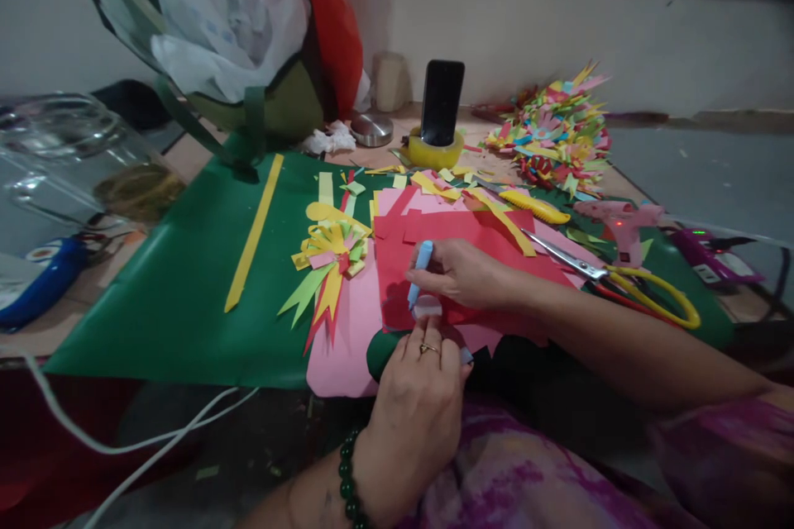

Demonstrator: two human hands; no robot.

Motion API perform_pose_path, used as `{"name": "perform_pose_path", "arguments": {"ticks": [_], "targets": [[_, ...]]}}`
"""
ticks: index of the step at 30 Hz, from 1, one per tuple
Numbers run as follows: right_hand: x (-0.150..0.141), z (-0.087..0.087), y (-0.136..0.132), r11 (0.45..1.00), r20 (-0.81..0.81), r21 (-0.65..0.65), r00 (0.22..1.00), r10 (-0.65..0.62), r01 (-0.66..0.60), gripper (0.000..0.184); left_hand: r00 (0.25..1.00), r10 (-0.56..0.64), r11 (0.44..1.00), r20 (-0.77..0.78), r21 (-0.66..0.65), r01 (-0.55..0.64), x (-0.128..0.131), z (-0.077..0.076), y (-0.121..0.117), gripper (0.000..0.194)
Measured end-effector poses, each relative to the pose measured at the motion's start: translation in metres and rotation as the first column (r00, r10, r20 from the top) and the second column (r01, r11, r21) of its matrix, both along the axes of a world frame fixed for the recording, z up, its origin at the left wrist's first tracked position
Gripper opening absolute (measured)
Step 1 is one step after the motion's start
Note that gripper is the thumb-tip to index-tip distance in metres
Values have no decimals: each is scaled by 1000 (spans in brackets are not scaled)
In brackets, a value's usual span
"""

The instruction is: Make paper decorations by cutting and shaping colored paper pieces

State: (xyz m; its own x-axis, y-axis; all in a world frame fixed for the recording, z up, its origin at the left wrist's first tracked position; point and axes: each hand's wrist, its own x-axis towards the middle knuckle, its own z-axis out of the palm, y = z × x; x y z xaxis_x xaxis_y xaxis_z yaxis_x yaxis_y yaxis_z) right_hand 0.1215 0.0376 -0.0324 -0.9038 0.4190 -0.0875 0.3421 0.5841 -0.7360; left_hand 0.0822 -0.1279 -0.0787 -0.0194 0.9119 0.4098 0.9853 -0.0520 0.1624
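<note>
My right hand is closed around a light blue marker, its tip down at the edge of a small pale round disc. The disc lies on a sheet of red paper. With fingers close together, my left hand presses the disc down from the near side. A small pale blue piece shows by my left thumb; whether that hand grips it is unclear. Pink paper lies under the red sheet. To the left rests a paper-strip flower in yellow, green and red.
Scissors, a yellow cutter and a pink glue gun lie right. A phone stands in a tape roll behind. A yellow strip crosses the green sheet. A glass jar stands left.
</note>
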Motion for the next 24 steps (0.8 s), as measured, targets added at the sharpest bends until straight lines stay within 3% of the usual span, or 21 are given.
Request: {"name": "perform_pose_path", "arguments": {"ticks": [5,9,14,19,24], "targets": [[4,1,7,996,-3,49,997,-73,73,25,1000,-18,1000,2,2,18,-1,1,0,20],[24,-4,4,989,-108,43,985,-134,139,22,998,-46,999,45,-15,47,-6,5,1,18],[57,-22,-16,960,-318,180,936,-151,216,18,974,-117,957,195,-241,163,-25,25,4,19],[79,-39,-44,865,-517,446,855,38,231,7,937,-157,831,312,-471,296,-50,50,15,30],[87,-38,-56,812,-543,571,796,267,117,11,904,-218,716,367,-569,404,-69,72,43,42]]}}
